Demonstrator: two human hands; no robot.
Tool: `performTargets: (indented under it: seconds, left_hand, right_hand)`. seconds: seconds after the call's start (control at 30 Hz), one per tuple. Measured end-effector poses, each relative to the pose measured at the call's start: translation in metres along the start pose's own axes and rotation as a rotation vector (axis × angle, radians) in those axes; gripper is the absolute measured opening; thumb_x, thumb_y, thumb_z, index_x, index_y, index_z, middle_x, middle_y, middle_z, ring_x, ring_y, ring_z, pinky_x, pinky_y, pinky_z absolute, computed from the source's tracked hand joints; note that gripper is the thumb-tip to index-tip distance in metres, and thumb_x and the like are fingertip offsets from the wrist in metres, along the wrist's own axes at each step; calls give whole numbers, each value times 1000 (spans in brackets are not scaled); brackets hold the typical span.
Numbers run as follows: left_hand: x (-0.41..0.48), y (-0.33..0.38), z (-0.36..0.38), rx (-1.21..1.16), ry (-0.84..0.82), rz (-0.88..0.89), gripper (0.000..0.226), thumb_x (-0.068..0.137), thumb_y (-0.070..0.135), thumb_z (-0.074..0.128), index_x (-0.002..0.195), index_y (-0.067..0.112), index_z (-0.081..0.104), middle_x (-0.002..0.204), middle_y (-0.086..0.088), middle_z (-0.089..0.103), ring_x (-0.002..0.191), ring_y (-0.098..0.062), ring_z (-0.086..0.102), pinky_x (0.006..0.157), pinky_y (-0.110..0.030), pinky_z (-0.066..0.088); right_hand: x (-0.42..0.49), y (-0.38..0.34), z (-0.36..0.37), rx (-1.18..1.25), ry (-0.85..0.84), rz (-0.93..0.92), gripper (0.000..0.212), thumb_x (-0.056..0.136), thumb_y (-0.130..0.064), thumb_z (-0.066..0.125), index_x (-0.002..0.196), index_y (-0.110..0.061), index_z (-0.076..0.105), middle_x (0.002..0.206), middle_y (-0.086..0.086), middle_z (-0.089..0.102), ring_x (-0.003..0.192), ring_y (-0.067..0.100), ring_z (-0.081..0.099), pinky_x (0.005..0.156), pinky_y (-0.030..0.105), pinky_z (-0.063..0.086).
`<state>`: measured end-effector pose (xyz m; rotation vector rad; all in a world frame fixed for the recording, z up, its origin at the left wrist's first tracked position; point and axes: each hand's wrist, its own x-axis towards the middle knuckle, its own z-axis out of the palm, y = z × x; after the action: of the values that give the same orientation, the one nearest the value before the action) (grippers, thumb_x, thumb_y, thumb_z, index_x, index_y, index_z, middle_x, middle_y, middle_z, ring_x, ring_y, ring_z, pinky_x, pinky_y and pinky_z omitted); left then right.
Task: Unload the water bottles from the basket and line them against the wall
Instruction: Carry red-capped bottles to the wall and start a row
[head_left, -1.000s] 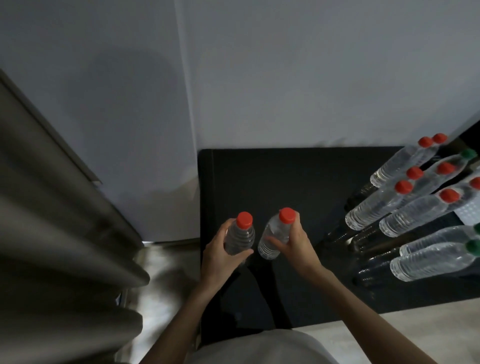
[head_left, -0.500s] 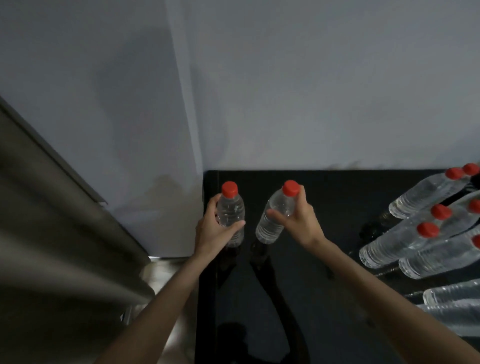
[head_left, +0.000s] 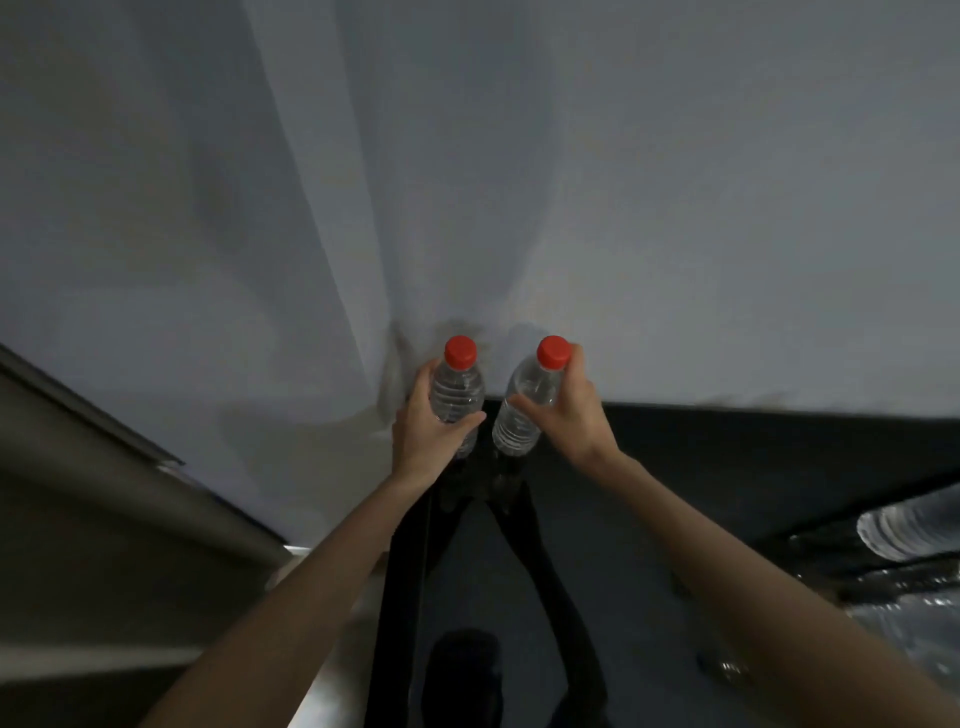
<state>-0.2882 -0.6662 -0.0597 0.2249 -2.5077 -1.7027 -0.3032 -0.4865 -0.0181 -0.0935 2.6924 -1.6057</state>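
Both bare arms were stretched out forward, away from the body. The left hand (head_left: 434, 431) was wrapped around a bottle (head_left: 457, 395), with the thumb in front and the fingers curled behind it. The right hand (head_left: 571, 415) was closed on a second bottle (head_left: 524, 410), gripped near its top, with the thumb pressed across the front. The right fingers were mostly hidden, so their exact hold could not be told.
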Motion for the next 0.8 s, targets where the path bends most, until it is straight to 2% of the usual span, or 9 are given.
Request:
performTargets:
  seconds: [0.13, 0.2, 0.3, 0.43, 0.5, 0.57, 0.63, 0.73, 0.8]
  left_hand:
    - [28, 4, 13, -67, 38, 12, 68, 70, 14, 85, 128, 22, 50, 108, 18, 62, 99, 9, 59, 81, -3, 42]
    - [38, 2, 20, -116, 58, 40, 63, 72, 9, 84, 123, 21, 50, 105, 23, 58, 93, 23, 55, 76, 2, 38]
    - [51, -2, 28, -124, 84, 89, 56, 71, 10, 86, 111, 30, 51, 102, 21, 60, 94, 20, 56, 78, -1, 40]
    - [64, -16, 31, -114, 113, 79, 62, 69, 17, 87, 112, 46, 52, 108, 14, 64, 104, 7, 60, 89, -15, 47]
    - [67, -25, 31, -129, 105, 60, 77, 64, 36, 87, 125, 56, 45, 125, 7, 61, 119, -10, 59, 101, -37, 49]
    - [69, -36, 33, -135, 87, 42, 83, 61, 44, 85, 131, 57, 42, 132, 5, 58, 123, -19, 57, 101, -49, 49]
    - [65, -39, 35, -139, 92, 1, 83, 64, 36, 84, 136, 43, 43, 133, 9, 56, 123, -16, 56, 100, -47, 49]
    - [55, -44, 42, -192, 130, -45, 67, 76, 11, 80, 132, 24, 46, 124, 14, 57, 115, -2, 58, 100, -27, 49]
    - [50, -45, 47, -266, 141, -114, 62, 84, 8, 73, 137, 19, 42, 126, 5, 57, 114, -5, 58, 95, -19, 50]
  right_hand:
    - [34, 11, 14, 19, 2, -33, 56, 81, -15, 75, 117, -26, 35, 110, -2, 59, 94, 10, 61, 77, 16, 50]
    - [46, 16, 19, 38, 1, -50, 56, 81, -14, 75, 118, -27, 35, 115, 0, 59, 102, 12, 61, 82, 17, 50]
    - [57, 23, 26, 63, 3, -57, 56, 80, -17, 76, 117, -30, 37, 117, -1, 59, 105, 13, 60, 87, 30, 53]
    - [64, 29, 31, 58, 26, -77, 55, 77, -23, 80, 119, -25, 45, 118, -1, 59, 106, 11, 60, 88, 29, 53]
    - [65, 32, 32, 0, 63, -120, 58, 75, -23, 81, 123, -19, 48, 123, 0, 57, 108, 10, 56, 91, 20, 49]
    - [63, 35, 32, -58, 76, -148, 65, 75, -22, 80, 130, -16, 46, 129, -1, 48, 112, 4, 47, 89, 5, 40]
    - [61, 38, 33, -49, 67, -106, 74, 76, -19, 80, 138, -19, 39, 130, -3, 40, 113, 3, 42, 87, 1, 36]
    - [61, 45, 38, -62, 27, -80, 85, 77, -13, 79, 144, -23, 28, 133, -1, 39, 119, 7, 39, 93, 16, 36]
    - [63, 50, 41, -74, 2, -84, 89, 77, -11, 78, 145, -23, 23, 138, 2, 38, 122, 6, 35, 94, 19, 34]
